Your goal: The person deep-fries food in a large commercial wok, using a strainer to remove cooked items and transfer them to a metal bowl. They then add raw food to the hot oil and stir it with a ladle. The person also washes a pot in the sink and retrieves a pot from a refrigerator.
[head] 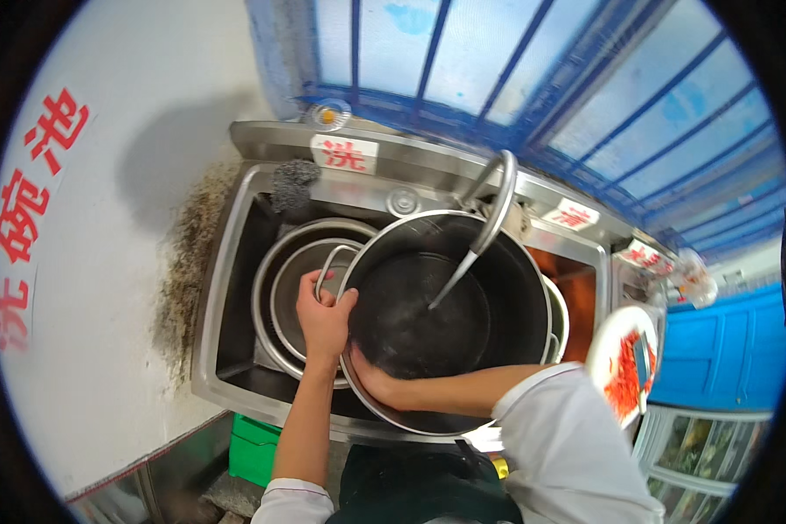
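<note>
A large, deep stainless steel pot (426, 340) rests over the sink's middle, tipped slightly so its inside faces me. My left hand (326, 321) is closed on the loop handle (331, 262) at its left rim. Inside the pot, my right hand (376, 380) lies against the lower left inner wall. Its fingers are blurred and partly hidden, so I cannot tell whether it holds anything. A curved metal faucet (507, 190) reaches over the far rim, and a stream of water (455, 280) runs into the pot.
Nested metal pots (285, 239) sit in the left sink basin (236, 340). A dark scouring pad (295, 185) lies at its back corner. Shredded orange-red food and a flat tool lie on a white dish (606, 334) at right. Below stands a green bin (252, 449). A wall (105, 262) bounds the left.
</note>
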A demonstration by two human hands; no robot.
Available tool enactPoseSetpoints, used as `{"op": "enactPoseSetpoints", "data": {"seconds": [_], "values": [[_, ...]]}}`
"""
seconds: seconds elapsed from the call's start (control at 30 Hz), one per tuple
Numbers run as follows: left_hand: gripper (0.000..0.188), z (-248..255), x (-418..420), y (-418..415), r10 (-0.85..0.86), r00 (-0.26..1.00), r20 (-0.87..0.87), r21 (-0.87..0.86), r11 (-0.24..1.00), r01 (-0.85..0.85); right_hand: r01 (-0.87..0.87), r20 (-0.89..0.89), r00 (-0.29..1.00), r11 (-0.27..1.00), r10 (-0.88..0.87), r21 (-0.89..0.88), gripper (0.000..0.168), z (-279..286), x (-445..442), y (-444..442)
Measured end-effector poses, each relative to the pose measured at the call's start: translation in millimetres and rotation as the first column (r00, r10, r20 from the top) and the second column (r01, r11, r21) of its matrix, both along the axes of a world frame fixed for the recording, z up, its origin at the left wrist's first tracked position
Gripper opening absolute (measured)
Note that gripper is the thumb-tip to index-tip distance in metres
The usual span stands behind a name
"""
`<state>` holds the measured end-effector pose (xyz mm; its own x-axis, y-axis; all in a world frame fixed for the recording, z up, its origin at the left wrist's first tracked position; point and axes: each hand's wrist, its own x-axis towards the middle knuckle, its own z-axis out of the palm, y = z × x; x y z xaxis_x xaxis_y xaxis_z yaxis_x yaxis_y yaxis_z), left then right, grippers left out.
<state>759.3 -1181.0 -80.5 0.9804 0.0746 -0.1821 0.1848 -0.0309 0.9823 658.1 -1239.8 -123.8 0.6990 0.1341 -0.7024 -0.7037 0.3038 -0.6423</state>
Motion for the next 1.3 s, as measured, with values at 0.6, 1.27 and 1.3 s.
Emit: {"op": "enactPoseSetpoints", "data": {"seconds": [0.6,1.27,1.3], "values": [[0.070,11,32,-16,-0.195,0.981,-0.006,0.294,0.937,0.188,-0.019,-0.790,-0.081,-0.794,0.607,-0.608,0.075,120,6,-297],[0.069,-7,31,-14,-0.086,0.992,0.088,0.182,0.981,0.069,-0.431,-0.476,0.178,-0.366,0.861,-0.825,0.058,133,-99,-181],[0.068,-9,29,-11,-0.059,0.994,0.092,0.133,0.990,0.046,-0.637,-0.417,0.279,-0.158,0.865,-0.754,0.057,133,-95,-151]]}}
